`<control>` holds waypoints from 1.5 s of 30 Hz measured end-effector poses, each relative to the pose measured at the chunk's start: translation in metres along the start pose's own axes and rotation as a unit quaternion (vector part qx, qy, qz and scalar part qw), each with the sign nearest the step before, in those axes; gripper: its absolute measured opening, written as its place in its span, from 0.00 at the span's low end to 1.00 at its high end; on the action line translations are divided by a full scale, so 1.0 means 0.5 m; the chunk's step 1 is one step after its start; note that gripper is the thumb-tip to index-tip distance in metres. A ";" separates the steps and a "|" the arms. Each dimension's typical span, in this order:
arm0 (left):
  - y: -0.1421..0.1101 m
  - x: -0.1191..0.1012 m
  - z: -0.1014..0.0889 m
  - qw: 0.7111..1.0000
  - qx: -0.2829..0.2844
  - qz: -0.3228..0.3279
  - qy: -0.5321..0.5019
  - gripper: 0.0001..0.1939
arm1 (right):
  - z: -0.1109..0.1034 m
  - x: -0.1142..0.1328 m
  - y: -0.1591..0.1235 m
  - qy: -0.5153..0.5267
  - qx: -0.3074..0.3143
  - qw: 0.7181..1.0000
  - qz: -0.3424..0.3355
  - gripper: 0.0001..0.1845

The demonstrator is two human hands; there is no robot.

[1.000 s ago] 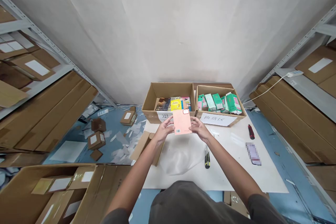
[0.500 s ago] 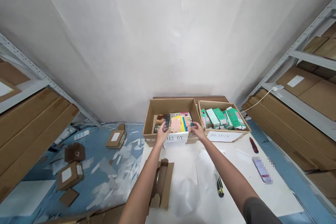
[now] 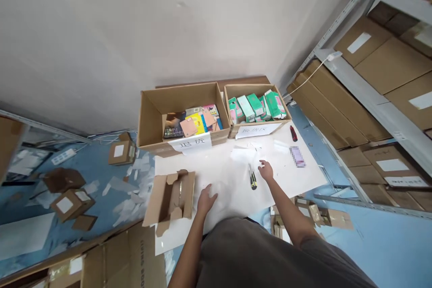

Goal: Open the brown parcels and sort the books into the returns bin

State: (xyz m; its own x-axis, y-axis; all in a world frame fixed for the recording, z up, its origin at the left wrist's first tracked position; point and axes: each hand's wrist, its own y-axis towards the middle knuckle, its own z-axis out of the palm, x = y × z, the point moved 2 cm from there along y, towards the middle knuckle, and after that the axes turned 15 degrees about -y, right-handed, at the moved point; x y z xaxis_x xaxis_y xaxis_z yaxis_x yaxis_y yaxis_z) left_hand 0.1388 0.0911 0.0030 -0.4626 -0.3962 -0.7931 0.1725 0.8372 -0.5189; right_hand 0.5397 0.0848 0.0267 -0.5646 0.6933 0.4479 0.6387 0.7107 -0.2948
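Note:
My left hand (image 3: 205, 200) is over the white table (image 3: 219, 162), thumb and fingers apart, holding nothing. An opened cardboard box (image 3: 189, 193) lies to its left, and clear plastic wrap (image 3: 227, 189) is beside it. My right hand (image 3: 266, 170) hovers to the right of a yellow-and-black utility knife (image 3: 253, 180), fingers loosely bent and apart, with nothing visible in it. Beyond my hands stands a larger carton (image 3: 151, 112) holding booklets and pink cards (image 3: 189, 127). A smaller carton (image 3: 232, 133) next to it holds several green-and-white boxes (image 3: 254, 104).
A red utility knife (image 3: 293, 133) and a phone (image 3: 297, 156) lie on the table's right side. Paper scraps (image 3: 131, 198) and small cartons (image 3: 122, 150) litter the blue floor at left. A shelf rack (image 3: 357, 81) with cartons stands at right.
Both hands have left the larger carton and drawn back over the table, apart from each other. The pink cards now lie in that carton. The camera view has tilted down and turned right.

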 end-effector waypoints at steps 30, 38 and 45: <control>-0.002 -0.121 0.225 0.975 -0.036 0.066 -0.211 0.15 | 0.147 0.103 -0.189 0.272 0.348 0.886 -0.139 0.22; -0.157 -0.092 -0.121 0.970 -0.025 0.207 -0.123 0.26 | 0.096 0.297 -0.281 0.318 0.208 0.913 -0.147 0.26; -0.178 0.058 -0.413 0.979 -0.064 0.175 0.085 0.19 | 0.214 0.533 -0.452 0.271 0.105 0.935 -0.203 0.18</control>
State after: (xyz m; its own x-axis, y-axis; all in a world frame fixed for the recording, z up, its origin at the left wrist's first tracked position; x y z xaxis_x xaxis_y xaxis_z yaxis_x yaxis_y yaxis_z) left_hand -0.0697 0.0830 0.0920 -0.5346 -0.0179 -0.8449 0.2413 0.9549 -0.1729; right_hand 0.1887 0.1217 0.1225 -0.3547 0.2391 0.9039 0.2795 0.9496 -0.1415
